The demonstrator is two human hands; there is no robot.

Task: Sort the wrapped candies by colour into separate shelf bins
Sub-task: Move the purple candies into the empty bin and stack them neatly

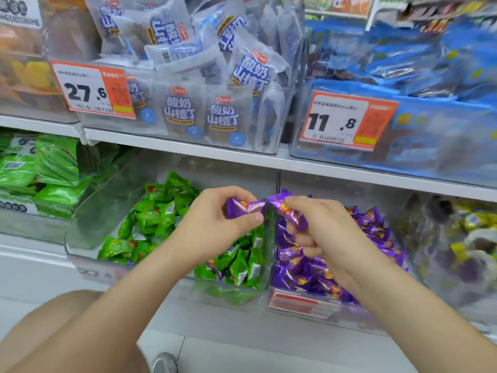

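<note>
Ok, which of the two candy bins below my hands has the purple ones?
The right bin, full of purple candies; the left bin holds green candies.

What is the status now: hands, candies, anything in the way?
Left hand pinches one purple candy. Right hand grips more purple candies, above the purple bin. A purple stray lies in the green bin. Nothing blocks.

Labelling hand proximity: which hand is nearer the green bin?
Left. The left hand, pinching a purple candy, is over the green bin's right end; the right hand is over the purple bin beside it.
</note>
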